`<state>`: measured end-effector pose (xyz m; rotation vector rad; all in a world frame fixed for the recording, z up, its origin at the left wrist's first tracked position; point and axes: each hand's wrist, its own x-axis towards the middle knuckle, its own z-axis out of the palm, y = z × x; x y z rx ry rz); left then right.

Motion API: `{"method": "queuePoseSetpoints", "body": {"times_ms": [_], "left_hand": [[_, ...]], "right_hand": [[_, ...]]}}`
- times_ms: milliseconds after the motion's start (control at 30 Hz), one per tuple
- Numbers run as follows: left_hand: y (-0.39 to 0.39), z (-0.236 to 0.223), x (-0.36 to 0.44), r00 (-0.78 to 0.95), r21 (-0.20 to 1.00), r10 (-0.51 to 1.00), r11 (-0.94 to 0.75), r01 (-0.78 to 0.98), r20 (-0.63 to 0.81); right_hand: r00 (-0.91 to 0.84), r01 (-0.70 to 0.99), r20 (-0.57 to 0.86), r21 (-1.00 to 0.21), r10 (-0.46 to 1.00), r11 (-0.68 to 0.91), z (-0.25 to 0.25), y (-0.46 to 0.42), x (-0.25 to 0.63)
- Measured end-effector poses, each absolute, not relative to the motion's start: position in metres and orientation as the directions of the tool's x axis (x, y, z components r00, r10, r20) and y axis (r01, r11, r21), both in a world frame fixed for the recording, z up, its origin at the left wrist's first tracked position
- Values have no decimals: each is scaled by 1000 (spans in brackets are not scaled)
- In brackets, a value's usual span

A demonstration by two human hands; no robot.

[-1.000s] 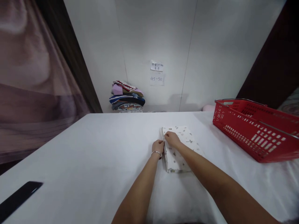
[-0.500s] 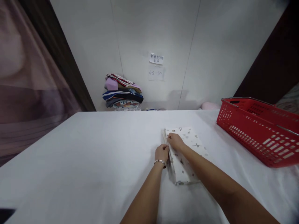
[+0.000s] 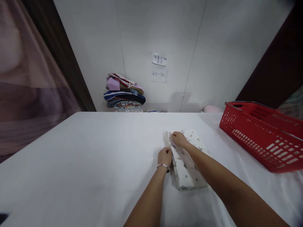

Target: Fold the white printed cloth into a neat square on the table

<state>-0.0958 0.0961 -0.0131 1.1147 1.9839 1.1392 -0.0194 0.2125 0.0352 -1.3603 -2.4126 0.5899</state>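
Note:
A folded white cloth [image 3: 187,167] with small grey and brown plant-like prints lies on the white table, right of the middle. My left hand [image 3: 165,156], with a silver bracelet at its wrist, is closed on the cloth's left edge about halfway along. Farther up that same edge, my right hand [image 3: 179,139] pinches the fabric near the far left corner. The right forearm crosses over the cloth and hides part of its right side. What lies under my fingertips is hidden.
A red plastic basket [image 3: 258,135] with slotted sides stands at the table's right. Behind the far edge of the table [image 3: 94,151] rises a stack of folded clothes [image 3: 125,93]. Paper notes [image 3: 159,75] hang on the wall. A pinkish curtain [image 3: 30,94] hangs at left.
My right hand has shifted slightly toward the far end of the cloth's left edge. The left hand keeps its hold almost unmoved. The view has tilted a little.

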Motion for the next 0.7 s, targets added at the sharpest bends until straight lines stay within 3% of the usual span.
{"method": "queuePoseSetpoints", "body": {"times_ms": [300, 567, 700], "left_hand": [[91, -5, -93, -484, 887, 875, 246, 391, -29], [91, -3, -90, -459, 814, 888, 279, 510, -17], [92, -3, -90, -469, 808, 883, 299, 508, -31]], "right_hand": [[-390, 876, -34, -322, 920, 359, 36, 237, -48], [-513, 790, 1, -392, 859, 472, 37, 245, -48], [-556, 730, -47, -505, 830, 461, 36, 244, -52]]}}
